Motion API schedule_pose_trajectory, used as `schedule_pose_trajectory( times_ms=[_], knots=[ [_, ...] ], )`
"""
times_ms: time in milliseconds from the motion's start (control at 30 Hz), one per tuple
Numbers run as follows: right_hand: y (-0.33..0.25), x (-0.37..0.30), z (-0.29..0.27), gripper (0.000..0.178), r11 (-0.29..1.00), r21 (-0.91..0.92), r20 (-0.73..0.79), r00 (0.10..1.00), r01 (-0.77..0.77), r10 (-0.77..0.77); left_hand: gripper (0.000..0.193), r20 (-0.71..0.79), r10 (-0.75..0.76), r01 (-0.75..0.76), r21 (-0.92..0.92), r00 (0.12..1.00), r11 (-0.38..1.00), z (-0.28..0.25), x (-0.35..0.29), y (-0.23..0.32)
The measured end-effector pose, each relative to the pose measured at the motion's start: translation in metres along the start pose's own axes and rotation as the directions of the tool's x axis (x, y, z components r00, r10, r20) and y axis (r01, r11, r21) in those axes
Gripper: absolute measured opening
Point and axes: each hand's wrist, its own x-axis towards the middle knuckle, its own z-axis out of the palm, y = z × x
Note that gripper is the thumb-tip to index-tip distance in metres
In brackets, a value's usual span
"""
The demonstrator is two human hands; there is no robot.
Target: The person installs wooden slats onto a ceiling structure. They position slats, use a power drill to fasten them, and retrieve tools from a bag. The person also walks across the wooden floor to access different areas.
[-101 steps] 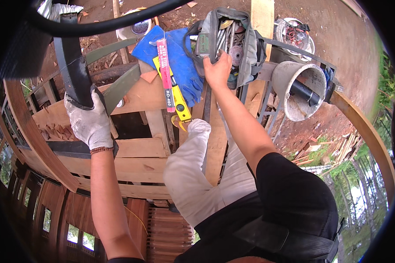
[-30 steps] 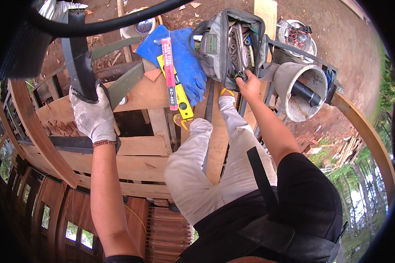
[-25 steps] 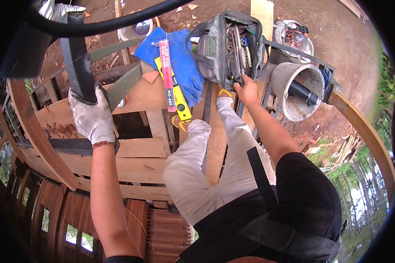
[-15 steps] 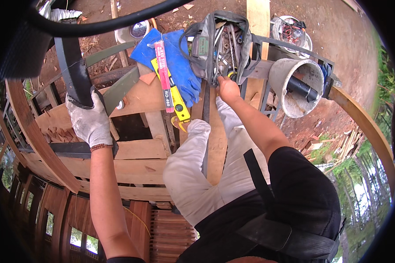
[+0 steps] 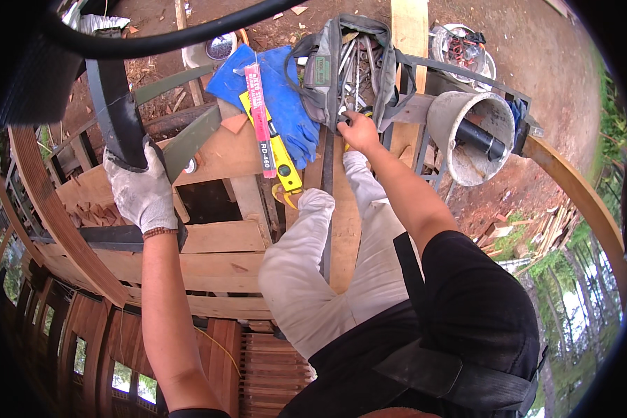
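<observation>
My left hand (image 5: 143,194), in a white work glove, is clamped around a dark upright metal post (image 5: 115,104). My bare right hand (image 5: 359,132) reaches forward to the lower rim of an open grey tool bag (image 5: 320,76) full of metal tools. Its fingers are curled among the tools, and what they grip is hidden. A yellow bit shows just under the hand. My pale-trousered legs (image 5: 306,279) stretch along a wooden plank (image 5: 345,223).
Blue rubber gloves (image 5: 285,104), a yellow spirit level (image 5: 282,157) and a red flat pack (image 5: 258,115) lie left of the bag. A grey bucket (image 5: 467,132) holding a black tube hangs at right. The wooden platform (image 5: 223,251) sits high above ground, with an opening (image 5: 202,202).
My right hand went from the bag's left side to its right side, then back to the lower middle rim. My left hand has kept its hold on the post.
</observation>
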Motion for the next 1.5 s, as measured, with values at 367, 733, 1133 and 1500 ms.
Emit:
schedule_pose_trajectory(
  times_ms=[367, 733, 1133, 1500],
  knots=[
    [0.012, 0.042, 0.009, 0.039, 0.923, 0.232, -0.038, 0.945, -0.308, 0.325, 0.063, 0.013, 0.010, -0.010, 0.008, 1.000, 1.000, -0.005, 0.004, 0.011],
    [-0.018, 0.068, -0.001, 0.049, 0.894, 0.179, -0.381, 0.809, -0.411, 0.448, 0.061, -0.007, 0.030, -0.030, -0.034, 1.000, 0.999, -0.005, 0.002, 0.011],
    [-0.025, 0.026, -0.015, 0.044, 0.938, 0.209, -0.271, 0.905, -0.277, 0.328, 0.070, 0.014, 0.047, -0.046, -0.033, 0.999, 0.998, -0.005, 0.007, 0.007],
    [0.014, -0.250, -0.081, 0.022, 0.921, -0.221, 0.550, 0.821, 0.320, -0.153, 0.083, 0.035, 0.060, -0.058, -0.067, 0.998, 0.996, -0.024, 0.004, 0.018]
  ],
)
